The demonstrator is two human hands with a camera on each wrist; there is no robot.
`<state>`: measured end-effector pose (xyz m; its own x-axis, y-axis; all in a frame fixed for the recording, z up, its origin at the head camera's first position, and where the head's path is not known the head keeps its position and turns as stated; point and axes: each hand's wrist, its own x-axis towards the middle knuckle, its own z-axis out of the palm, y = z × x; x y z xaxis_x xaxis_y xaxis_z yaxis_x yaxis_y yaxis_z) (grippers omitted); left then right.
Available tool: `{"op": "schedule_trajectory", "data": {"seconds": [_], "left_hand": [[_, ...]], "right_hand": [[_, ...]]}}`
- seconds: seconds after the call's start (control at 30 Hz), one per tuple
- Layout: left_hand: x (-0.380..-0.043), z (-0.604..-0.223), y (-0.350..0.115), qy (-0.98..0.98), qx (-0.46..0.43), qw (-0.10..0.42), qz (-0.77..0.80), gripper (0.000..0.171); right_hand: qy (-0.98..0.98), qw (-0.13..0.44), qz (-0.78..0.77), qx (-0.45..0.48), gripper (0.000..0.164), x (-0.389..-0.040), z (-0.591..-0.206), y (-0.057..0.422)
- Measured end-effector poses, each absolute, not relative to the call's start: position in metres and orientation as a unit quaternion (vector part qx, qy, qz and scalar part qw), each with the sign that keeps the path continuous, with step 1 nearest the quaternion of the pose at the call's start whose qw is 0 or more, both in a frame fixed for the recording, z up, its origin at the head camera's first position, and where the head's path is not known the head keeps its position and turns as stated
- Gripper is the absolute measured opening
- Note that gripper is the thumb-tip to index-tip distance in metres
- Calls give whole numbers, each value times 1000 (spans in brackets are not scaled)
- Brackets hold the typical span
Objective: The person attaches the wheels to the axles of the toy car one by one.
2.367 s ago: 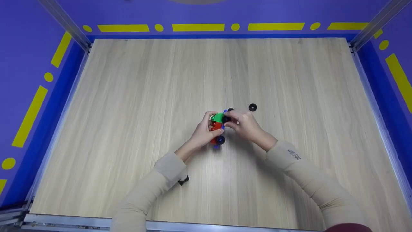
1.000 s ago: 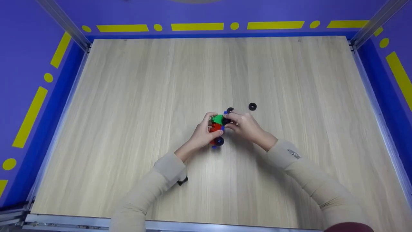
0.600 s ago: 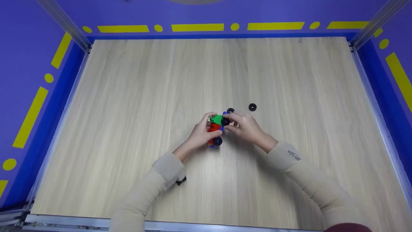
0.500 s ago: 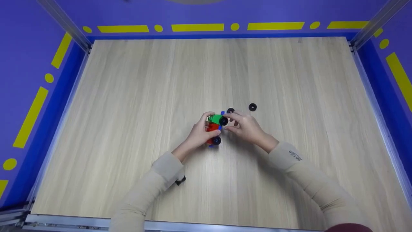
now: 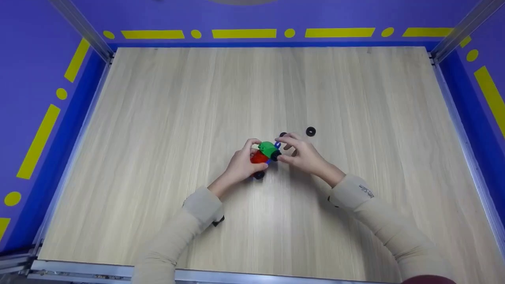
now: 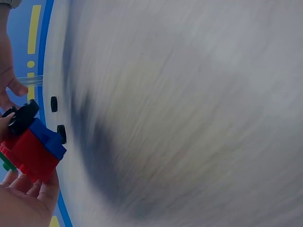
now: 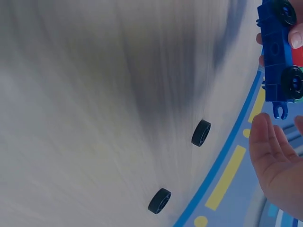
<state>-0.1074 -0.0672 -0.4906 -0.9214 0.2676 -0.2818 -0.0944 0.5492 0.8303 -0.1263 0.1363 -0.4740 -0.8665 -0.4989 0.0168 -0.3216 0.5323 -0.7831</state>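
My left hand (image 5: 238,165) grips a toy brick car by its red body (image 5: 258,158), thumb on the side nearest me. The car has a green block (image 5: 267,148) at its front end, a blue base (image 7: 276,52) with a hook (image 7: 280,110), and black wheels on the side seen in the right wrist view, one a front wheel (image 5: 275,155). My right hand (image 5: 305,156) is at the hook end, fingers parted and fairly straight. It stands apart from the car in the right wrist view; the head view cannot settle whether the thumb touches the front wheel.
Two loose black wheels lie on the wooden table (image 5: 189,118) beyond the right hand: a farther wheel (image 5: 311,131) and a nearer wheel (image 5: 283,134) partly behind its fingers. A black piece (image 5: 217,221) shows under the left cuff. Blue-purple walls (image 5: 252,17) border the table.
The right fingers have come off the front wheel they were pinching and spread apart. The left hand has shifted slightly left and turned the car, bringing its hook into view.
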Motion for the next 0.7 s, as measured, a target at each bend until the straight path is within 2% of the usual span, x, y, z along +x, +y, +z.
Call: {"op": "schedule_trajectory", "data": {"seconds": [0.27, 0.47, 0.7], "left_hand": [[-104, -487, -65, 898, 109, 158, 396, 54], [-103, -484, -62, 913, 138, 142, 357, 53], [-102, -483, -60, 922, 156, 132, 328, 51]], "right_hand": [[860, 151, -428, -234, 50, -125, -474, 135], [859, 150, -422, -247, 50, -123, -475, 133], [866, 139, -411, -248, 41, -120, -477, 130]]}}
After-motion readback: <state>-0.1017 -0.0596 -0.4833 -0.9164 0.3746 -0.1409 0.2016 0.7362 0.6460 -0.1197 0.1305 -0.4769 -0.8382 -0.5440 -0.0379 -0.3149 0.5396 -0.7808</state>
